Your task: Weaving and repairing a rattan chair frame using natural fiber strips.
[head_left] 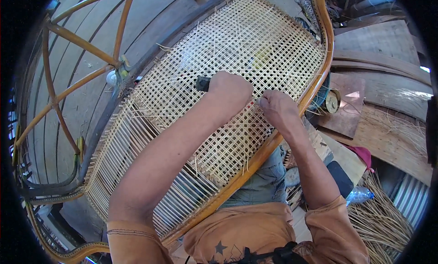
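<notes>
A woven cane panel [219,49] with an open mesh stretches across a curved wooden frame [260,161] in front of me. My left hand [230,89] is closed in a fist over the middle of the mesh. A black, blocky thing [203,83] sticks out from its left side; the rest of it is hidden by the fingers. Just right of it, my right hand [279,108] is pinched low against the weave near the frame's near edge. Whatever its fingertips hold is too small to make out. Parallel unwoven cane strands [182,204] span the frame's lower left part.
Bent rattan poles [86,45] rise at the left above a plank floor [150,8]. Wooden boards [378,109] lie at the right, near a round tin [332,101]. A plastic bottle [360,194] rests beside a bundle of loose cane strips [378,223]. Loose strand ends poke from the panel's edges.
</notes>
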Demonstrator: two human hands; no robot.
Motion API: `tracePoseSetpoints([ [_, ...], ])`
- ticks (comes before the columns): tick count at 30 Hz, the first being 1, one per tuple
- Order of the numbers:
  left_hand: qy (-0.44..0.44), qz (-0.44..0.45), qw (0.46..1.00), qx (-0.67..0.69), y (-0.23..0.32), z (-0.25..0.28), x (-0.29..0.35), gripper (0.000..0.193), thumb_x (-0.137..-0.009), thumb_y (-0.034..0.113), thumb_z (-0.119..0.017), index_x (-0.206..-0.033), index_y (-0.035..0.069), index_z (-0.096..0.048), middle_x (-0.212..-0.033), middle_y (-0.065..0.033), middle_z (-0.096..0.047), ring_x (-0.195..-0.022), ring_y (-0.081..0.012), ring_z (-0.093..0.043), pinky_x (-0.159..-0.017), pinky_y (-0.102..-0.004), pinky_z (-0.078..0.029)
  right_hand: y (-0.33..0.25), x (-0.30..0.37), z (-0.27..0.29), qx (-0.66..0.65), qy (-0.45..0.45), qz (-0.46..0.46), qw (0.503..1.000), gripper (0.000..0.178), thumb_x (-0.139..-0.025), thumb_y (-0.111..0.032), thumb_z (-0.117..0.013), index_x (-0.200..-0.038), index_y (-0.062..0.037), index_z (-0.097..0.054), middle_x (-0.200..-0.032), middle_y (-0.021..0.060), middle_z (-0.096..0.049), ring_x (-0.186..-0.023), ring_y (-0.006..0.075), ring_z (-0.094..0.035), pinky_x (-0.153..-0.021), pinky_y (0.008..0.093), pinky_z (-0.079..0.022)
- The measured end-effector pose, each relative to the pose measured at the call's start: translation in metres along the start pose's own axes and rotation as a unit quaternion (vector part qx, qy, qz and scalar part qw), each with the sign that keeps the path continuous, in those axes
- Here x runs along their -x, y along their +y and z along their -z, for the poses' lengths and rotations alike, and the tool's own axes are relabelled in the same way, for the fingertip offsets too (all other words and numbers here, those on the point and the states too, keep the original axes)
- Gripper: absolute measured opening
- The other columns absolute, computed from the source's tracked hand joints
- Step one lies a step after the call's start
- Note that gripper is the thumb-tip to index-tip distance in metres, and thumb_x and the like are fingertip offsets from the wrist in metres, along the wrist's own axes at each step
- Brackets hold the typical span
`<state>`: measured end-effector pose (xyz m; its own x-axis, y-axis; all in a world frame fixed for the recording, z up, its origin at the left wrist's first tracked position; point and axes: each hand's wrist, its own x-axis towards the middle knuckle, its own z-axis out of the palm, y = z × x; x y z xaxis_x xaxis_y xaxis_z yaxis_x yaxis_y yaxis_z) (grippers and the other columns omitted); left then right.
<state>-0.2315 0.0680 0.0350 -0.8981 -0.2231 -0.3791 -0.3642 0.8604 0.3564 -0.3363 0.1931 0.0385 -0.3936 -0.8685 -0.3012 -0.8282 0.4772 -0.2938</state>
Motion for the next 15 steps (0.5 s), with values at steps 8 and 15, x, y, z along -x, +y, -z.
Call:
tracePoseSetpoints([
  [8,-0.034,0.094,0.995,0.023,-0.002,0.022,-0.002,0.035,-0.08,0.038,-0.058,-0.088,0.005,-0.069,-0.088,-0.0142,-0.068,-0.084,-0.0281,-0.066,-0.073,-0.0392,-0.051,0.008,0.003,-0.002,-0.042,0.061,0.128,0.989,0.006,-0.081,-0.009,-0.056,-0.086,-0.0065,-0.057,-0.086,0.0106,-0.053,-0.082,0.0311,-0.055,-0.071,0.0387,-0.047],
  [15,-0.074,0.167,0.982,0.048,-0.02,0.022,0.021,0.044,-0.082,0.045,-0.056,-0.087,0.003,-0.068,-0.087,-0.015,-0.067,-0.082,-0.0285,-0.066,-0.073,-0.0392,-0.051,0.009,-0.003,0.0,0.034,0.028,0.094,0.995,0.007,-0.079,-0.013,-0.057,-0.085,-0.0088,-0.058,-0.087,0.0087,-0.054,-0.087,0.0302,-0.056,-0.07,0.0399,-0.048],
])
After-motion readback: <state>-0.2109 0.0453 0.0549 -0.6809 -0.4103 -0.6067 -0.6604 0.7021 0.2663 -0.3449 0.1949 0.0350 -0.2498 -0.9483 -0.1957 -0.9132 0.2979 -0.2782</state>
